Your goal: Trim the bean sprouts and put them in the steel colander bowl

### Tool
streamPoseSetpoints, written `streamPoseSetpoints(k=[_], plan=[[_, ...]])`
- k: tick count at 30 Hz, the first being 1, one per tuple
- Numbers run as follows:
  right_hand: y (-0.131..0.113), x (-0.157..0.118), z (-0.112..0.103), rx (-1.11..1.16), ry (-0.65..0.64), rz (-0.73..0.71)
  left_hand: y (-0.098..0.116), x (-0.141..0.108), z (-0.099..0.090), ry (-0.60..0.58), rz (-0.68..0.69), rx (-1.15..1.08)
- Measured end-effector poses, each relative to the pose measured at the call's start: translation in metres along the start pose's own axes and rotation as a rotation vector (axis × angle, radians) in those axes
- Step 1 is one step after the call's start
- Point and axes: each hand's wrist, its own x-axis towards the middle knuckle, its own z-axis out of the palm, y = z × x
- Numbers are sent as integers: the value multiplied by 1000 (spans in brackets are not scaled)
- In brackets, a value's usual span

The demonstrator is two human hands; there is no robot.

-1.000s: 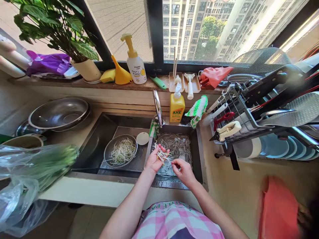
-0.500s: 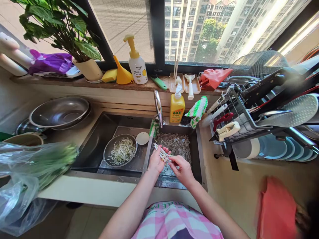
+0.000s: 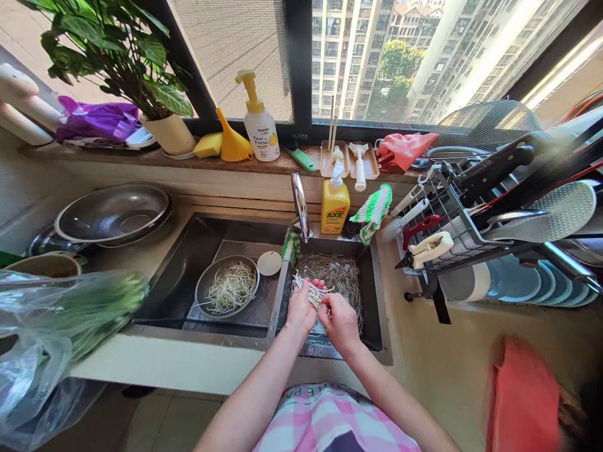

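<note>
Apparently mid-sorting: the left hand [image 3: 299, 311] cups pale bean sprouts [image 3: 311, 292], the right hand [image 3: 340, 323] pinches narrowly at them over the steel sink [image 3: 202, 333]; picked sprouts next call for moving to the round steel strainer [image 3: 196, 292].

The sink [image 3: 202, 329] holds a strainer bowl [image 3: 201, 295] of bean sprouts [image 3: 232, 289] on its left side and sprout roots [image 3: 332, 270] on its right. A steel bowl [image 3: 113, 213] sits left of it on the table [image 3: 113, 267], a dish rack [image 3: 452, 232] right.

The wooden window ledge [image 3: 282, 166] carries a potted plant [image 3: 167, 134], yellow sponge [image 3: 207, 145], yellow funnel [image 3: 230, 145] and white pump bottle [image 3: 259, 129].
</note>
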Motion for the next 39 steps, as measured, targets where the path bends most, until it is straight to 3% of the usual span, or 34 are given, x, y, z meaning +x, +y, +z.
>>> streamPoseSetpoints(k=[5, 9, 11, 15, 23, 27, 34, 39], plan=[[19, -3, -11, 263, 87, 166, 13, 3, 1, 2, -63, -102], [36, -6, -25, 52, 66, 100, 23, 4, -1, -56, -113, -138], [32, -6, -28, -32, 70, 23, 24, 2, -1, -104, -132, -132], [8, 1, -26, 16, 3, -66, 19, -1, 1, -173, -159, -106], [-5, 16, -18, -130, -7, -32, 12, -7, 3, -233, -158, -99], [-6, 17, -15, -142, -10, -22, 11, -7, 4, -216, -158, -97], [-8, 15, -18, 57, 2, 61, 12, -1, 1, -152, -181, -140], [-2, 9, -22, 188, -55, 211, 14, 4, 1, -6, -193, -159]])
